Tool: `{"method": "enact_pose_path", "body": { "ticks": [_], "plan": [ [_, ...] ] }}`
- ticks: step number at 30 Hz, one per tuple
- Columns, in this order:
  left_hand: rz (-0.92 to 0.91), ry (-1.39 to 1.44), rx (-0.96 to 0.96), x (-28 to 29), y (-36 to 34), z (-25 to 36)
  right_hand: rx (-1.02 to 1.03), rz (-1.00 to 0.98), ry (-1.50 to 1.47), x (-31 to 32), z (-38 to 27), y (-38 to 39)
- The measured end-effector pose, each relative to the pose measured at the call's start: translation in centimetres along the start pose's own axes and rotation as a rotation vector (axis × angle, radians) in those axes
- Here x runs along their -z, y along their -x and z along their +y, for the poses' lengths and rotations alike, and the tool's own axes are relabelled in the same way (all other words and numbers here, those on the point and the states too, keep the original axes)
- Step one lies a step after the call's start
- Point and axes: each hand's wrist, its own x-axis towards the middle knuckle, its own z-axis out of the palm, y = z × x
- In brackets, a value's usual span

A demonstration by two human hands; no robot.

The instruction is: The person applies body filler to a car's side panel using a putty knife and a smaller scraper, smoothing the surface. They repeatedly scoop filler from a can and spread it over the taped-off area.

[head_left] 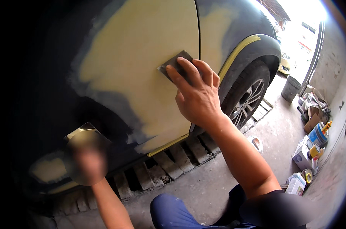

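My right hand [197, 89] grips a dark, square spreader [175, 60] against the pale yellow filler patch [127, 57] on the dark car's side panel, left of a vertical panel seam. My left hand [89, 160], low at the left, is blurred; it holds a shiny metal plate [85, 128] with some pale material on it, in front of the lower bodywork. Its fingers cannot be made out clearly. Yellow tape [237, 49] edges the wheel arch, and another strip [169, 145] runs along the bottom edge of the panel.
A wheel [247, 95] stands right of the panel, over a slatted floor edge [175, 168]. A bucket [290, 89], cardboard [312, 122], cans [317, 135], boxes [302, 154] and tape rolls [307, 175] line the wall [335, 68]. A small white container [255, 145] sits on the floor. My knee [167, 208] is below.
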Motion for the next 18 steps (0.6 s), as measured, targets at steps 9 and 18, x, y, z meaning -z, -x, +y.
{"method": "enact_pose_path", "body": {
  "ticks": [9,18],
  "plan": [
    [0.049,-0.021,0.001,0.5,0.6,-0.9,0.02,0.038,-0.026,-3.8,-0.6,4.5],
    [-0.237,0.184,0.043,-2.3,0.3,1.8,-0.003,-0.062,0.009,-2.4,-0.3,7.4]
  ]
}}
